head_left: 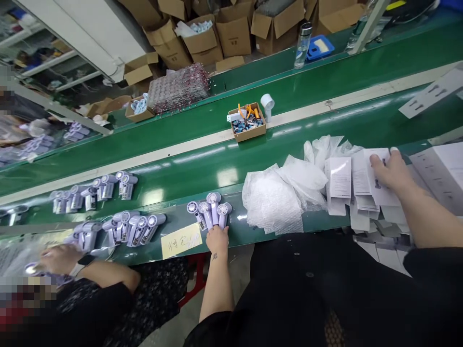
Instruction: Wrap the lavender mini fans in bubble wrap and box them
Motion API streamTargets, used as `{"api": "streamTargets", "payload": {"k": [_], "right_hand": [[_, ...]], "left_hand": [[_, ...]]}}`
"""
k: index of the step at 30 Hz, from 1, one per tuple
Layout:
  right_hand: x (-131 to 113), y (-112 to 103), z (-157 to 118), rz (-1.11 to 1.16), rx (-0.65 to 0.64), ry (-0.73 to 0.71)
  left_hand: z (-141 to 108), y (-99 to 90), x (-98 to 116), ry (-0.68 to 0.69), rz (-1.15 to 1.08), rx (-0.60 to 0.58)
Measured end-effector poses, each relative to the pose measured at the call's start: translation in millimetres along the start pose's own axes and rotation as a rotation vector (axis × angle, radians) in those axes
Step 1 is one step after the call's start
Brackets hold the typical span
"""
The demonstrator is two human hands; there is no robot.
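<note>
My left hand [217, 239] is closed at the lower ends of a small cluster of lavender handheld fans [213, 198], its fingers around a handle; the exact grip is partly hidden. Those fans lie on the green bench with their round grilles pointing away from me. Over on the right, my right hand [392, 173] grips a white printed box [381, 190] between thumb and fingers. More white boxes [340, 178] stand beside it and below it. Between my hands lies a heap of white bubble-wrap bags [273, 200].
A handwritten yellow paper [181, 241] lies left of my left hand. Further left are more fans [125, 226] and a co-worker's hand [61, 260]. A small carton of parts [249, 126] and an upright white fan [267, 106] stand ahead; a bottle [303, 46] is behind.
</note>
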State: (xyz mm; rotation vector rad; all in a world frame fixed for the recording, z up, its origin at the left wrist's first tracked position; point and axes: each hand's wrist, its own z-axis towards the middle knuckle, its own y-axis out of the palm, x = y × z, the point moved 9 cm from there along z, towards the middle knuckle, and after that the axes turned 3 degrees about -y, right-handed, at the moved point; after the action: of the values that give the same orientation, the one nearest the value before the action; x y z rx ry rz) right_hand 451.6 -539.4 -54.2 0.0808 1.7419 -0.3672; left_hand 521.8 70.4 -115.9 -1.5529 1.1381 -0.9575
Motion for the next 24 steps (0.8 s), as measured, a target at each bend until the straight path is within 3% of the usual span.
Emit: {"api": "streamTargets", "payload": {"k": [2, 4, 6, 7, 9, 12, 13, 15, 18, 21, 24], "right_hand": [[-18, -12, -5, -0.041, 0.148, -0.133], [-43, -27, -19, -0.13, 0.356, -0.271], [-63, -22, -36, -0.17, 0.478, -0.342], [-69, -8, -42, -0.16, 0.486, -0.335], [-66, 48, -45, -0.073, 0.356, -0.225], [-33, 182, -48, 0.172, -0.125, 0.117], [-28, 214, -49, 0.302, -0.185, 0.154], [-15, 242, -47, 0.541, -0.119, 0.192], [5, 222, -47, 0.733, 0.034, 0.243], [14, 182, -58, 0.747, 0.016, 0.343], [18, 156, -78, 0.757, -0.045, 0.436]], "left_hand": [[2, 5.7, -6, 0.02, -0.027, -0.057], [-2, 5.1, -13, -0.048, -0.133, -0.086], [-11, 0.2, -13, -0.116, -0.341, -0.095], [-16, -2.5, -5, -0.112, -0.479, -0.105], [-30, -8.0, 32, -0.01, -0.777, -0.15], [-62, -5.3, 123, 0.266, -1.073, -0.361], [-75, 2.1, 152, 0.352, -1.102, -0.473], [-98, 22.5, 197, 0.503, -1.07, -0.66], [-121, 55.8, 222, 0.839, -0.72, -0.694], [-136, 92.1, 214, 1.168, -0.216, -0.566], [-134, 114.5, 202, 1.199, -0.045, -0.5]]}}
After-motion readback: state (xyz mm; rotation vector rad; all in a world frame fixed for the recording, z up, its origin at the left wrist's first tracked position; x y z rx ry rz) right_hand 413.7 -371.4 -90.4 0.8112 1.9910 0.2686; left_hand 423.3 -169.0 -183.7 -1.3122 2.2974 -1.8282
